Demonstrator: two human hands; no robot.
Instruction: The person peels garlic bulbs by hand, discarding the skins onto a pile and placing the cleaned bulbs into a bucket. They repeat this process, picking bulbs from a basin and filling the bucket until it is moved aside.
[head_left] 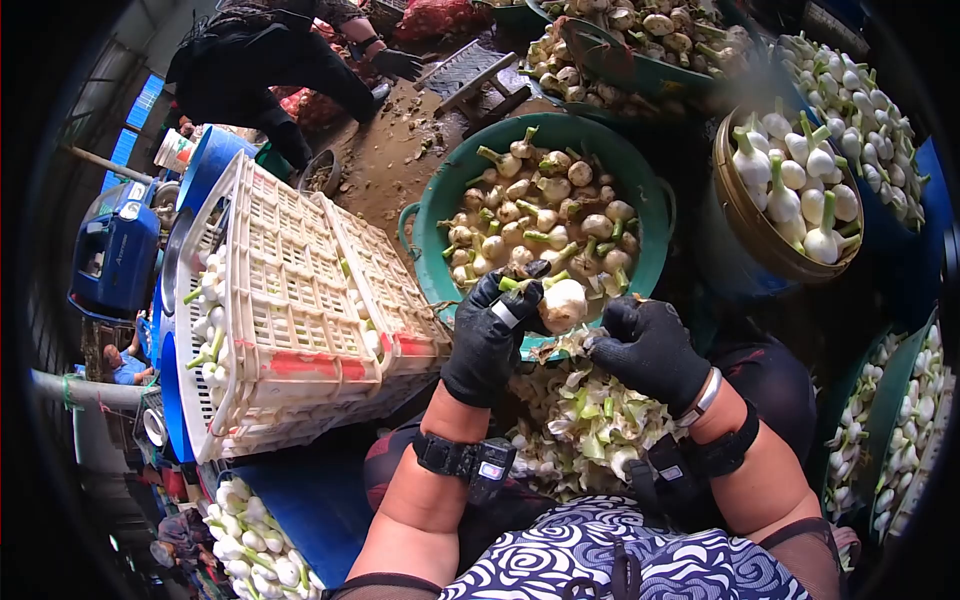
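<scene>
Black gloves cover both hands. My left hand (pixel 497 335) is closed around a garlic bulb (pixel 563 306), which has a short green stem and hangs over the near rim of a green tub (pixel 655 235). To its right, my right hand (pixel 645 345) has its fingers pinched on a strip of peel (pixel 572 345) just below the bulb. Many bulbs with cut green stems lie in the tub. Under my hands is a heap of peel and leaves (pixel 590 415) in my lap.
White crates (pixel 290 290) stand at the left. A bucket of peeled bulbs (pixel 725 170) is at the right, with more full containers beyond it. Behind the tub are a low stool (pixel 465 75) and a bending person (pixel 250 65) with a gloved hand. White bulbs (pixel 260 540) lie at lower left.
</scene>
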